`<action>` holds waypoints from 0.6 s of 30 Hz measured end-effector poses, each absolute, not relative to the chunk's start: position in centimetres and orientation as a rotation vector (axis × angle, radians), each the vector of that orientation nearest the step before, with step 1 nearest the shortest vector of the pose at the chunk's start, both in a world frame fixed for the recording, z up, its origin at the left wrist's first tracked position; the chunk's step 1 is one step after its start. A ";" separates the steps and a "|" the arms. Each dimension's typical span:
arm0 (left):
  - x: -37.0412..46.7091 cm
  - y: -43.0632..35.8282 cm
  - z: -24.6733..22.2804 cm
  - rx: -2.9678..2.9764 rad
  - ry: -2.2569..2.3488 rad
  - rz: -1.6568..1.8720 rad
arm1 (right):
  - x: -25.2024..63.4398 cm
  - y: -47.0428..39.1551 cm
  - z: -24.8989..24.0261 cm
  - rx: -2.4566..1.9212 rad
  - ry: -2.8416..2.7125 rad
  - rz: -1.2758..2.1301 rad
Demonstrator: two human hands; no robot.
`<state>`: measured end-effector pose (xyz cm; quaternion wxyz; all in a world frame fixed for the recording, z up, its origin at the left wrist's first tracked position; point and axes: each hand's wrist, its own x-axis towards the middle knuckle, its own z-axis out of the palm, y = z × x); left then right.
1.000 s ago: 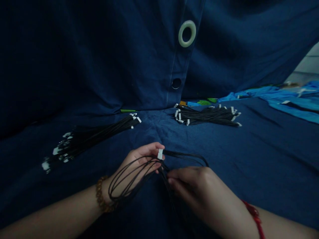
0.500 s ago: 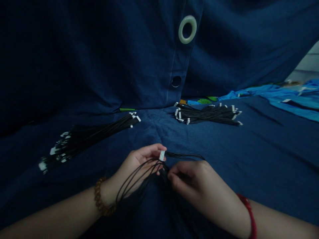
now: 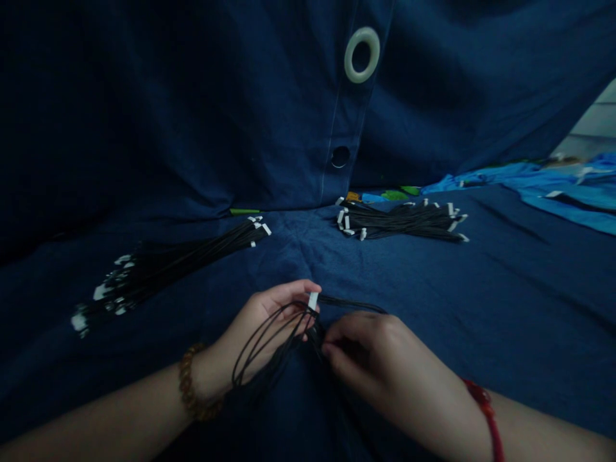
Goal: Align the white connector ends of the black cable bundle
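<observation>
My left hand (image 3: 276,327) is closed around a bunch of thin black wires (image 3: 250,353) that loop over its palm and hang below. A small white connector (image 3: 313,300) sticks up at its fingertips. Just to the right, my right hand (image 3: 380,353) pinches with thumb and forefinger at the dark wires beside the left fingers. Exactly which strand it grips is too dark to make out. Some wires run rightward from the connector behind my right hand.
On the dark blue cloth (image 3: 481,308) lie two bundles of black wires with white connectors: a left bundle (image 3: 178,263) and a right bundle (image 3: 404,221). A blue curtain with a pale ring (image 3: 362,55) hangs behind. Light blue fabric (image 3: 539,186) lies at the far right.
My right hand has shifted slightly down and right at the wrist, its fingertips still at the wires. The wire loops over my left hand have moved a little. Both bundles lie unchanged.
</observation>
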<state>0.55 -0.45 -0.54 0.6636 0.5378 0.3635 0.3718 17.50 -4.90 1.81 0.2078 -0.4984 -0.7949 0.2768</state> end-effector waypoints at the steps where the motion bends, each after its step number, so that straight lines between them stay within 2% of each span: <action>1: 0.5 -0.4 -0.7 1.220 0.813 0.842 | 17.5 -4.9 1.8 -1.395 -2.208 0.778; 10: 0.5 -0.4 -0.7 1.216 0.834 0.792 | 17.6 -4.5 2.1 -1.452 -2.131 0.829; 12: 0.5 -0.6 -0.5 1.209 0.863 0.802 | 18.4 -4.2 2.8 -1.398 -2.047 1.078; 15: 0.5 -0.7 -0.6 1.158 0.856 0.819 | 20.8 -3.8 4.6 -1.168 -1.633 1.754; 16: 0.5 -0.7 -0.7 1.124 0.852 0.820 | 21.8 -3.7 5.2 -1.039 -1.472 1.840; 18: 0.5 -0.5 -0.9 1.057 0.851 0.826 | 23.8 -3.4 6.5 -0.992 -1.390 1.734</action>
